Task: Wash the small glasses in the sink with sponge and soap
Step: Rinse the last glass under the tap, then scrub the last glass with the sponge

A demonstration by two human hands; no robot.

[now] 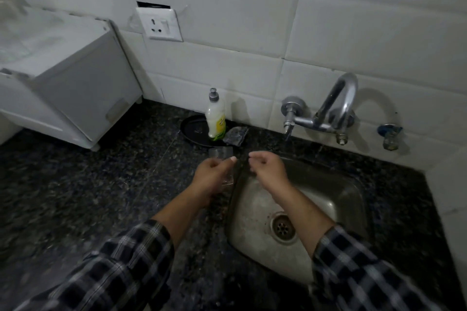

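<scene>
My left hand is closed around a small clear glass over the dark counter, just left of the steel sink. The glass's rim shows above my fingers and its base below them. My right hand hovers over the sink's back left corner with its fingers loosely curled and nothing in them. A white and yellow soap bottle stands behind my left hand, next to a dark scrub sponge. No other glass shows in the sink.
The soap bottle stands on a black round plate. A chrome wall tap reaches over the sink's back edge. A white appliance fills the counter's far left. The dark granite counter surrounds the sink.
</scene>
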